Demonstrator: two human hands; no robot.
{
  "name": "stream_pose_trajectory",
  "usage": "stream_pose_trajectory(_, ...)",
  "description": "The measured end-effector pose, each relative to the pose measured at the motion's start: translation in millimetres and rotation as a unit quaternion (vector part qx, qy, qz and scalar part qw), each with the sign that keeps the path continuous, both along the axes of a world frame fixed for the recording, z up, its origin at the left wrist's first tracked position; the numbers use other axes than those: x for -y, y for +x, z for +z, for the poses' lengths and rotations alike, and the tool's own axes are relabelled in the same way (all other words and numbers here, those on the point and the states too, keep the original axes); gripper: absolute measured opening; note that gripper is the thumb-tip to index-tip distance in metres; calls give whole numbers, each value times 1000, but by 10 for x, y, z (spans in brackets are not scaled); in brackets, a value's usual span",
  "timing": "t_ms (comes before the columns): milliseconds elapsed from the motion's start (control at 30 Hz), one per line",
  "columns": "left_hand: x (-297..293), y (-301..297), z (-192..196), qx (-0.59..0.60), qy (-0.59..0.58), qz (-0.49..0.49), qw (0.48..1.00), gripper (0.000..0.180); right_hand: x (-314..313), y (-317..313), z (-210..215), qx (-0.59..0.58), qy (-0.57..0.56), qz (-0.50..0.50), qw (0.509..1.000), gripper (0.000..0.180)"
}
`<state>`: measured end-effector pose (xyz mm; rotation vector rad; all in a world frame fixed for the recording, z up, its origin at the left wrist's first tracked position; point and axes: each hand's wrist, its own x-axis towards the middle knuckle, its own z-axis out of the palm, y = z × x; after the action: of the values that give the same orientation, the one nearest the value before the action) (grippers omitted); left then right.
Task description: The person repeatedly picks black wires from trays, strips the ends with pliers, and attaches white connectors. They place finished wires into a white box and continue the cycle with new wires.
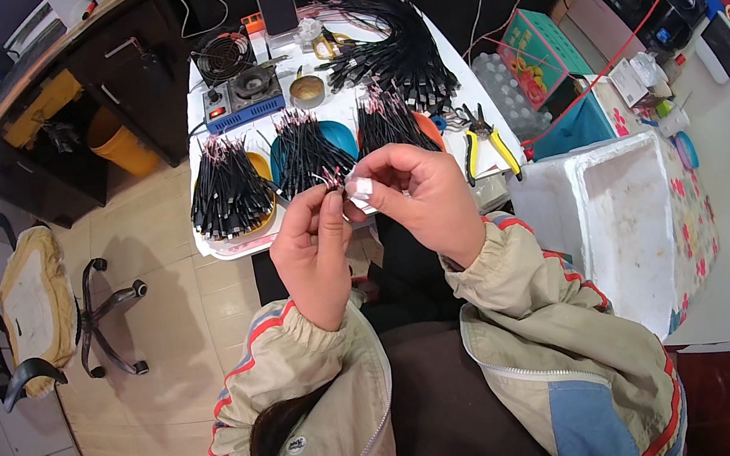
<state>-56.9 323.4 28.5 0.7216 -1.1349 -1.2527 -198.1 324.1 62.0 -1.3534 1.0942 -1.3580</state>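
Both hands meet in front of the near table edge. My left hand [318,248] pinches a thin black cable between thumb and finger, its bared wire ends [333,178] poking up. Close beside it, my right hand [427,202] is closed in a pinch, with a white wrap [362,188] at the thumb tip; what lies between its fingertips is too small to make out. Behind the hands stand three bundles of black cables: the left bundle [227,192] in a yellow tray, the middle bundle [305,153] in a blue one, the right bundle [392,121] in an orange one.
On the white table [200,150] sit a blue solder pot [243,103], a round tin [307,93], a phone [275,1], a larger cable pile [397,46] and yellow-handled wire strippers [487,146]. A white foam box [624,231] stands at right, an office chair [33,311] at left.
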Motion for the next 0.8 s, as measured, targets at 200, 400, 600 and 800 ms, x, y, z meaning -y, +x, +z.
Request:
stream_pose_trajectory(200,10,-4,-23,74,-31,0,997,17,40,-50,37,-132,-108,-25,985,9)
stream_pose_trajectory(400,8,5,24,-83,51,-102,990,19,71,-38,-129,131,-17,72,989,9)
stream_pose_trajectory(600,-37,13,33,-136,96,-157,973,18,3,-44,-266,409,119,223,877,13)
stream_pose_trajectory(800,-34,149,37,-91,109,-272,952,19,19,-217,-205,312,160,273,896,24)
